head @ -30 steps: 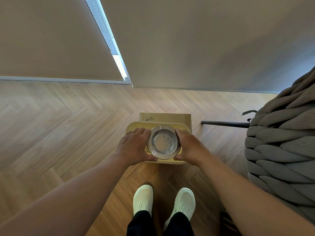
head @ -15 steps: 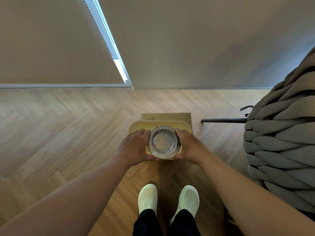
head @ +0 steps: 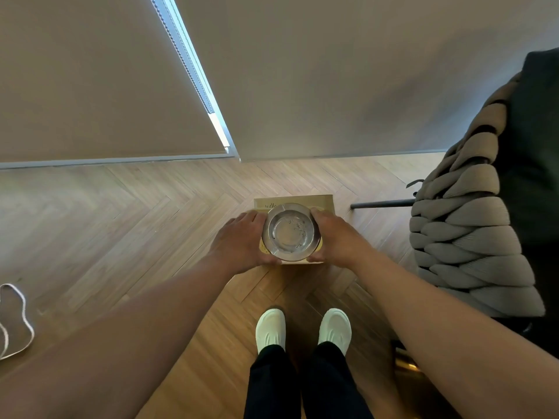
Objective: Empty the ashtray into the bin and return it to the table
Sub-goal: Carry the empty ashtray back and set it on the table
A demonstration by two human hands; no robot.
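A round metal ashtray (head: 289,232) with ash specks inside is held level between both hands, opening up. My left hand (head: 242,241) grips its left rim and my right hand (head: 334,237) grips its right rim. Directly under the ashtray stands a yellowish bin (head: 325,205) on the floor; only its far rim, part of its near edge and a paper liner with handwriting show around the ashtray. The bin's inside is hidden by the ashtray and my hands.
Herringbone wood floor all around. A chunky grey knitted chair (head: 465,237) stands at the right with a dark metal leg (head: 382,203) lying toward the bin. Roller blinds (head: 106,86) reach the floor behind. A white cord (head: 15,322) lies at far left. My white shoes (head: 302,329) are below.
The ashtray stays level over the bin, gripped the same way. The view has tilted up slightly, so hands and bin appear a little higher and the chair's back shows.
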